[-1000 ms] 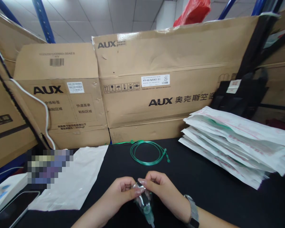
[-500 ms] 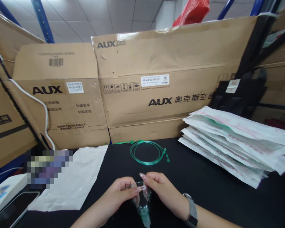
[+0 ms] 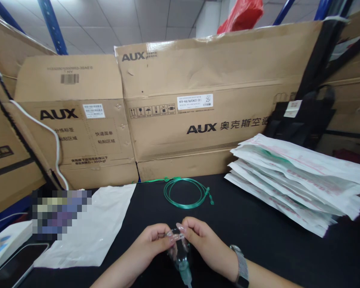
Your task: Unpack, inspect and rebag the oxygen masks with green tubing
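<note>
A clear oxygen mask [image 3: 179, 253] with a green fitting at its lower end is between my hands, near the front of the black table. My left hand [image 3: 156, 241] pinches the mask's upper left edge between thumb and fingers. On the other side, my right hand [image 3: 200, 240] grips the upper right edge, its thumb close to the left thumb. The fingers partly cover the mask's upper edge. Beyond my hands lies a coiled green tube [image 3: 186, 206] with connectors at its right end.
Several white packages [image 3: 288, 188] are stacked at the right. A flat white pouch [image 3: 90, 236] lies at the left, beside a blurred item and a phone [image 3: 18, 264]. Cardboard boxes [image 3: 222, 148] wall off the back, with a black bag [image 3: 303, 124] at the right.
My right thumb and fingers have moved left and down onto the mask's upper edge, closer to my left thumb. The tube and packages have stayed put.
</note>
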Action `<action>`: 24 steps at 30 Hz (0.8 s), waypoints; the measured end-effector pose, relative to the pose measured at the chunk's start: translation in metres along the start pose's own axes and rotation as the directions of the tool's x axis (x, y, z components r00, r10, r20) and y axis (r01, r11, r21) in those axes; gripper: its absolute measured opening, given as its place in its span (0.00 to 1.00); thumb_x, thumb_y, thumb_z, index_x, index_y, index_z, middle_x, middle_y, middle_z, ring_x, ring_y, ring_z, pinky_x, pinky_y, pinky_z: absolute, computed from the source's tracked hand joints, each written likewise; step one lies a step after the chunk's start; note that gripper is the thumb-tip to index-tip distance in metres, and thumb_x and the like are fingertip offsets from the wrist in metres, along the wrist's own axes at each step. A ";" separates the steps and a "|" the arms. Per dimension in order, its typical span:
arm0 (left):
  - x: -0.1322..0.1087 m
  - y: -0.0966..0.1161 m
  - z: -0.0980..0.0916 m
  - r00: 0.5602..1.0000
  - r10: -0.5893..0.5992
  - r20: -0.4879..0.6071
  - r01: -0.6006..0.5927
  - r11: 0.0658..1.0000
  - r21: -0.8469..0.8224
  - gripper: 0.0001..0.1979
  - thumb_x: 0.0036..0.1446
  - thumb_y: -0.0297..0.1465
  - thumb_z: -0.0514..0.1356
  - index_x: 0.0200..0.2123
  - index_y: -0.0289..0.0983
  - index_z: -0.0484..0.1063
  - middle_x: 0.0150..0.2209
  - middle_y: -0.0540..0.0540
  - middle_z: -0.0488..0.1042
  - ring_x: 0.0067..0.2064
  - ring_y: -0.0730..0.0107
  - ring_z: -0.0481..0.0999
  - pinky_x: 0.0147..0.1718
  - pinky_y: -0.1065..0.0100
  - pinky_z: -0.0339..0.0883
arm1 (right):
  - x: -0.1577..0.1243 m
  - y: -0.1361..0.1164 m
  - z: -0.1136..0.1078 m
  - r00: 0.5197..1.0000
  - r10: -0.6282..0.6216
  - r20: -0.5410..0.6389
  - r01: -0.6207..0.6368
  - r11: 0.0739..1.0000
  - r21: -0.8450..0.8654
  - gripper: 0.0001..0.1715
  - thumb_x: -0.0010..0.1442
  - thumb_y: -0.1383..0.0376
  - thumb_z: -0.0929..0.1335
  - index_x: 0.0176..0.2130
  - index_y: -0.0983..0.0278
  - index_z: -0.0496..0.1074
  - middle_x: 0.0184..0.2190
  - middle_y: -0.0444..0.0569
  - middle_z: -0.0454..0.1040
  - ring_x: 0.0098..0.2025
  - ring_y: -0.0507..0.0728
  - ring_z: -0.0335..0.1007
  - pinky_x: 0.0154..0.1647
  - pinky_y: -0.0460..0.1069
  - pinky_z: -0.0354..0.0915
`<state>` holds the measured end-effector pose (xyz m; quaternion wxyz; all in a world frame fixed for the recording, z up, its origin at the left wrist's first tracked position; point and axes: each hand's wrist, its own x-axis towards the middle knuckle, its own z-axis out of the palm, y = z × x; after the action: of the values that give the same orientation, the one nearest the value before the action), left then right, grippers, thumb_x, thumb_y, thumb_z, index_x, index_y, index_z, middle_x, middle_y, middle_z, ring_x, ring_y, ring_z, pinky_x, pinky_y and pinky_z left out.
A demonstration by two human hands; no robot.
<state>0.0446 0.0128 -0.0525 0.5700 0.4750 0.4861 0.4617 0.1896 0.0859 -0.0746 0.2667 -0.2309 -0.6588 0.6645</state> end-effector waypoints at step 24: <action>0.000 -0.002 0.000 0.999 -0.034 -0.002 0.033 0.999 -0.032 0.12 0.49 0.37 0.59 0.24 0.32 0.69 0.23 0.49 0.69 0.27 0.72 0.66 0.31 0.70 0.57 | 0.001 0.002 -0.004 0.999 0.010 0.049 -0.011 1.000 0.008 0.23 0.49 0.48 0.65 0.22 0.65 0.61 0.19 0.39 0.61 0.23 0.48 0.54 0.27 0.45 0.53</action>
<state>0.0445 0.0120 -0.0547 0.5846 0.4572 0.4872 0.4603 0.1913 0.0899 -0.0762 0.2480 -0.2170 -0.6613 0.6739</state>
